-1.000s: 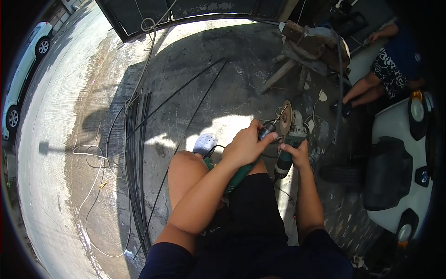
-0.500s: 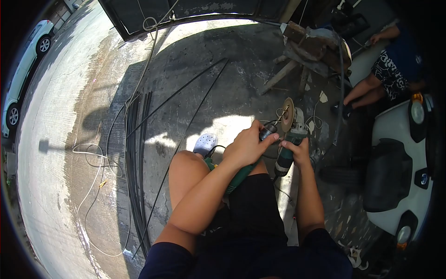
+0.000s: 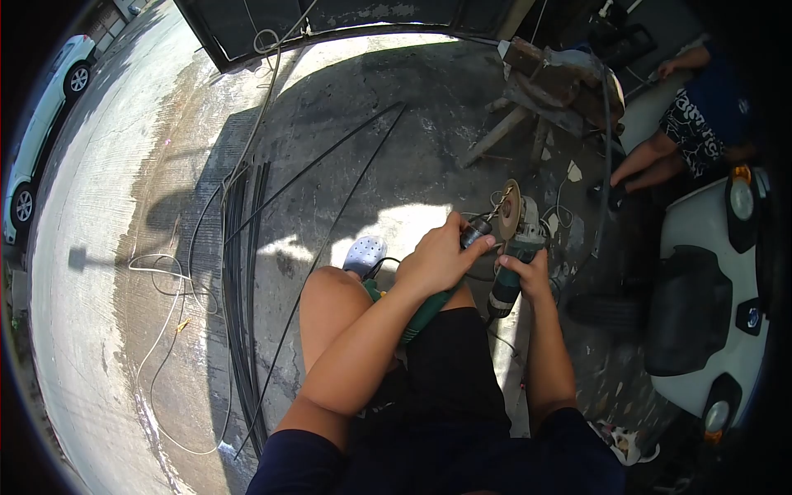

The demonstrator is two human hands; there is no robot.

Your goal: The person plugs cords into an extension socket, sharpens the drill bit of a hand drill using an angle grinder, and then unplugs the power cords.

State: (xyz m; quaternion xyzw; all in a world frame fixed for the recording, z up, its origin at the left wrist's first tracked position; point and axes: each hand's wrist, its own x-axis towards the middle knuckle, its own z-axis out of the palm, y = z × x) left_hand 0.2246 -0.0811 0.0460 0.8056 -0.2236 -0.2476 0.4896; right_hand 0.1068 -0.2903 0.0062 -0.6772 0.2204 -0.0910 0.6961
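Observation:
My left hand is wrapped round the front of a green drill, which rests across my thigh. Its fingers and thumb close about the dark metal chuck. From the chuck a twisted drill bit points up toward the disc. My right hand grips a green and black angle grinder to the right of the drill. The grinder's brown abrasive disc stands nearly edge-on, close beside the bit. Whether disc and bit touch I cannot tell.
Long dark metal bars lie on the floor at left, with a pale cable beyond. A vise on a stand is ahead. Another person's legs are at upper right, near a white vehicle front. A white car is far left.
The grinder has shifted slightly in my right hand's grip, and its disc has tilted and dropped a little. More of the drill bit shows now. My left hand is almost unmoved.

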